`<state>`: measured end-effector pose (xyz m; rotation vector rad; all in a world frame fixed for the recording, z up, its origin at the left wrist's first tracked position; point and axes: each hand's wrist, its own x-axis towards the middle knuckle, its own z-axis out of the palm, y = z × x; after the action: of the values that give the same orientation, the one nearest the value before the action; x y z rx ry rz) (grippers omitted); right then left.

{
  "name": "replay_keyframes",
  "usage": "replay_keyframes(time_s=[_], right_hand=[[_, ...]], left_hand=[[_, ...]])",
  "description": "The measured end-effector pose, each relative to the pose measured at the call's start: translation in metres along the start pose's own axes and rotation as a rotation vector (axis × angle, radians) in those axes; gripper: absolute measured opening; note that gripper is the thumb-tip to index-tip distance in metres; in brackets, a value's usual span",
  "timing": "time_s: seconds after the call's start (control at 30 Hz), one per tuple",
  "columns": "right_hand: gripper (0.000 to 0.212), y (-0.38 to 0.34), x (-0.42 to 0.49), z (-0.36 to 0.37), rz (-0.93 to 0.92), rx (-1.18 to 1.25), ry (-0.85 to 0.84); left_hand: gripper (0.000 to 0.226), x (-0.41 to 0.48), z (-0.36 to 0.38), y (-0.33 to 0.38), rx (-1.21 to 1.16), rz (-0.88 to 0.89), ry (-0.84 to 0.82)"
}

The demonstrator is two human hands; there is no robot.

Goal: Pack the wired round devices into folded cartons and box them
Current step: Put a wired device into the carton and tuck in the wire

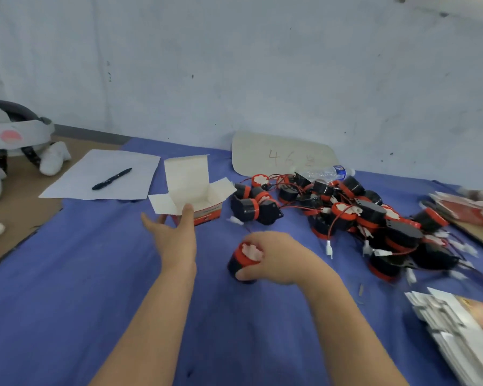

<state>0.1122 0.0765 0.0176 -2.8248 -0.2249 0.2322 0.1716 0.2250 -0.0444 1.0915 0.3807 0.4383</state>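
An open red-and-white carton [195, 190] stands on the blue cloth with its lid and side flaps up. My left hand [173, 235] is spread just in front of it, the thumb touching its front flap, holding nothing. My right hand [273, 257] grips one round black-and-red device [244, 260], white wiring bunched on its top. A heap of the same wired devices [346, 215] lies to the right, red wires and white plugs tangled among them.
Flat unfolded cartons lie stacked at the lower right [457, 327] and at the far right edge [469, 207]. A pen [112, 178] rests on white paper [101, 174]. A headset [11, 135] sits at far left. A water bottle [326, 172] and a numbered cardboard piece [282, 154] lie by the wall.
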Motion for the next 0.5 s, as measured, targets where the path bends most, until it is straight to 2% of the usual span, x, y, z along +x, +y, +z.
replay_keyframes(time_s=[0.03, 0.1, 0.17, 0.23, 0.3, 0.37, 0.5], right_hand=[[0.045, 0.008, -0.019, -0.012, 0.056, 0.101, 0.1], [0.041, 0.025, -0.05, -0.032, 0.146, 0.287, 0.418], [0.052, 0.039, -0.071, -0.043, 0.203, 0.363, 0.728], [0.063, 0.042, -0.081, -0.041, 0.207, 0.347, 0.887], [0.069, 0.037, -0.081, -0.03, 0.186, 0.324, 0.891], [0.072, 0.032, -0.075, -0.012, 0.191, 0.299, 0.829], [0.066, 0.034, -0.061, 0.035, 0.276, 0.202, 0.649]], left_hand=[[0.085, -0.009, -0.001, -0.004, 0.027, 0.002, -0.033], [0.075, -0.032, -0.001, -0.012, 0.069, 0.012, -0.123], [0.068, -0.057, 0.003, -0.019, 0.116, 0.027, -0.215], [0.06, -0.083, 0.006, -0.027, 0.191, 0.059, -0.315], [0.054, -0.104, 0.007, -0.035, 0.365, 0.104, -0.431], [0.037, -0.117, 0.003, -0.039, 0.613, 0.175, -0.562], [0.021, -0.118, -0.008, -0.034, 0.833, 0.33, -0.693]])
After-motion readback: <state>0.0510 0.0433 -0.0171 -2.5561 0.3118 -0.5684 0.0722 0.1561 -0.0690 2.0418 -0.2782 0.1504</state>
